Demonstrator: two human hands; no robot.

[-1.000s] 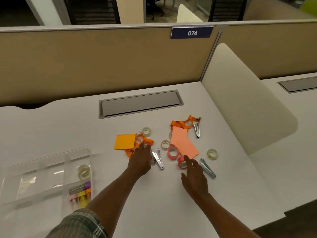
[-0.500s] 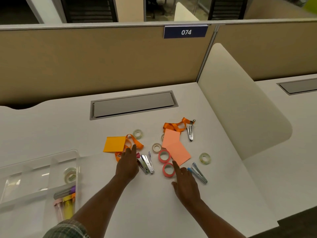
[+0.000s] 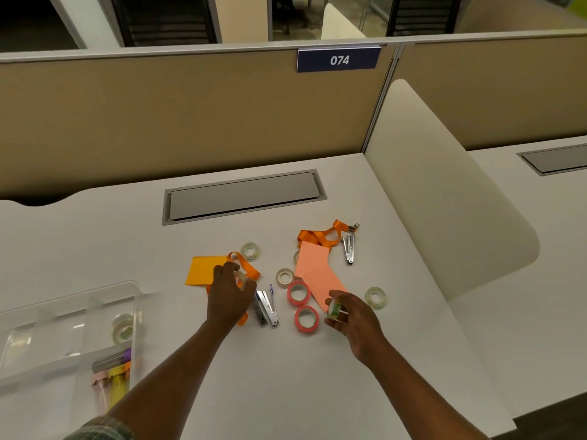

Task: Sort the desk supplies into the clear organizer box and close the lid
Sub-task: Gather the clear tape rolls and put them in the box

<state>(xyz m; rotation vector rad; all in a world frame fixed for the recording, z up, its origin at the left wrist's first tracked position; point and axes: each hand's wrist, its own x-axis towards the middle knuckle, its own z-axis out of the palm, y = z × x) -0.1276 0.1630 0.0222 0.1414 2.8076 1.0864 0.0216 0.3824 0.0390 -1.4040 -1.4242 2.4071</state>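
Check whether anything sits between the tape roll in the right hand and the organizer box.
Yes. The left hand and its forearm cross the straight line from the tape roll in the right hand to the organizer box. A pink tape roll and staplers lie flat beneath it.

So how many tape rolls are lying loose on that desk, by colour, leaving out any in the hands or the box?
Pink tape rolls: 2
Clear tape rolls: 4, one partly under the pink paper
Total: 6
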